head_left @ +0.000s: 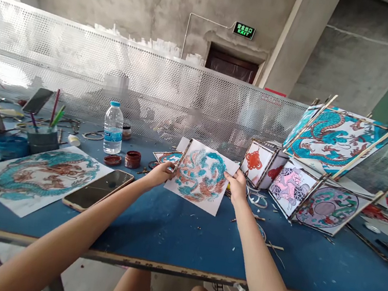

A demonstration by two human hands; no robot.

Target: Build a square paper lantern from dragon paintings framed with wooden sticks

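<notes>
A square painted paper panel (pixel 202 174) is held up above the table, slightly tilted. It bears a round blue and orange-brown pattern on white. My left hand (pixel 159 175) is closed on its left edge, where a thin dark stick runs along the paper. On the opposite edge, my right hand (pixel 238 186) pinches the paper with the thumb on the front. Behind the panel, part of another painted piece (pixel 167 157) shows; the rest is hidden. To the right stand a small lantern with a red knot (pixel 254 160) and a lantern with purple panels (pixel 289 184).
A phone (pixel 99 190) and a painted dragon sheet (pixel 51 174) lie at left. Behind them stand a water bottle (pixel 113 129), a paint jar (pixel 132 159) and a brush cup (pixel 43 140). A large stick-framed lantern (pixel 336 139) rises at right. A perforated metal screen (pixel 158 90) borders the table's back.
</notes>
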